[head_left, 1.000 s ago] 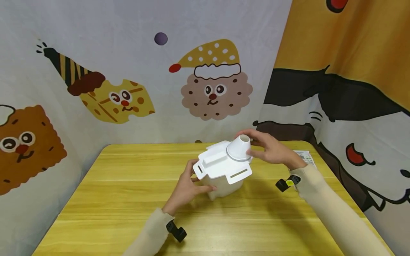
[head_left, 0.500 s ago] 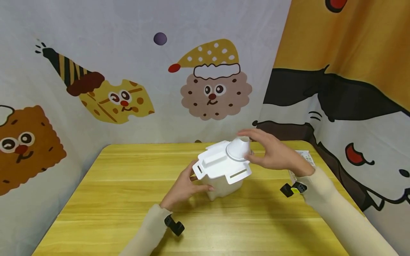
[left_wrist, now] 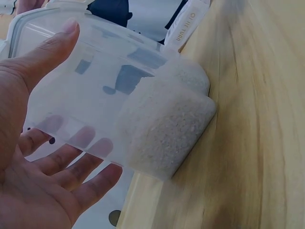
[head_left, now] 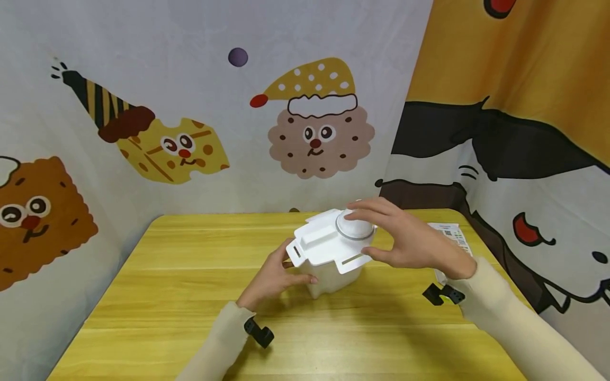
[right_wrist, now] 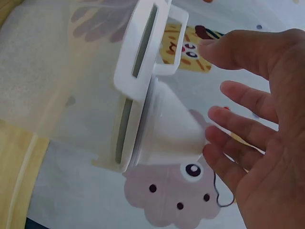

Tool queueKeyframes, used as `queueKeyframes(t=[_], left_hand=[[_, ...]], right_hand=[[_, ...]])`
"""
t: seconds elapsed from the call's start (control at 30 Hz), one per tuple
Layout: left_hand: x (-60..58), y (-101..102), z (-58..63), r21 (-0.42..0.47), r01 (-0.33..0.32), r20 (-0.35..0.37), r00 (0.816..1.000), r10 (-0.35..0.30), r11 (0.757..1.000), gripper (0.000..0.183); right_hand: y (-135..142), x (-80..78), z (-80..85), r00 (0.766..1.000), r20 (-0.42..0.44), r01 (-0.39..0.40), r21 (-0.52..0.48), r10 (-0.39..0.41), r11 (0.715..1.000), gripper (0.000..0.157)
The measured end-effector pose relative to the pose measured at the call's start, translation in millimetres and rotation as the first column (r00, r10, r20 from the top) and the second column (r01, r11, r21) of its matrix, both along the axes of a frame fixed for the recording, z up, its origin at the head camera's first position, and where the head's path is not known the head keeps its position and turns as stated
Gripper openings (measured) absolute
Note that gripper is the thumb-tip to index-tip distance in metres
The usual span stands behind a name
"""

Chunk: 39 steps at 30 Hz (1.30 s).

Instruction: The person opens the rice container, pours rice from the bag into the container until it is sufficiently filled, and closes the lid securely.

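A translucent plastic container (head_left: 335, 278) stands on the table with white rice (left_wrist: 162, 129) in its lower part. On top sits a white lid (head_left: 316, 248) with slotted side flaps (right_wrist: 138, 52) sticking outward. A white cone-shaped spout (right_wrist: 176, 138) rises from the lid, partly hidden by my right hand in the head view. My left hand (head_left: 274, 278) holds the container's near left side, thumb on one face and fingers on another. With fingers spread, my right hand (head_left: 410, 241) is around the cone's tip; the right wrist view shows its fingertips at or very near it.
A printed white sheet or packet (head_left: 450, 238) lies at the table's back right, beyond the right wrist. The wooden table (head_left: 190, 275) meets a patterned cloth backdrop (head_left: 167, 47) at its back edge. Lettering marks a white strip (left_wrist: 186, 26) behind the container.
My right hand has shifted from the cone's side to over its tip, with the thumb lower and wrist farther right and nearer. The left hand and container stay nearly in place.
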<state>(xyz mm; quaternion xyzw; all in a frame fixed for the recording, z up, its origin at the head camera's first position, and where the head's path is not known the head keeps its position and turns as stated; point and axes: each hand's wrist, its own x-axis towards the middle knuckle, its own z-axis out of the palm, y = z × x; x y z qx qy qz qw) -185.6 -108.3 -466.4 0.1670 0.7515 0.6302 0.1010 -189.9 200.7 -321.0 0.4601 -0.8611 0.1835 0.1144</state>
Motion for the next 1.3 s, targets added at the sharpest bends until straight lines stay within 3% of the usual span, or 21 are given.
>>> queueKeyframes(t=[0.23, 0.53, 0.77, 1.3], left_hand=[[-1.7, 0, 0.2, -0.003, 0.013, 0.006, 1.0, -0.013, 1.0, 0.088], [-2.0, 1, -1.2, -0.023, 0.004, 0.004, 1.0, -0.004, 1.0, 0.089], [-2.0, 2, -2.1, -0.017, 0.009, -0.003, 1.0, -0.009, 1.0, 0.089], [-1.0, 0, -2.6, -0.015, -0.004, 0.006, 1.0, 0.004, 1.0, 0.088]], right_hand=[[-12, 10.6, 1.9, 0.998, 0.032, -0.063, 0.081, 0.06, 0.995, 0.063], [-22, 13.4, -3.8, 0.994, 0.07, -0.091, 0.21, 0.078, 0.973, 0.055], [-27, 7.7, -9.1, 0.992, 0.04, -0.128, 0.226, 0.122, 0.966, 0.046], [-30, 4.1, -17.1, 0.997, 0.037, -0.074, 0.195, 0.068, 0.978, 0.042]])
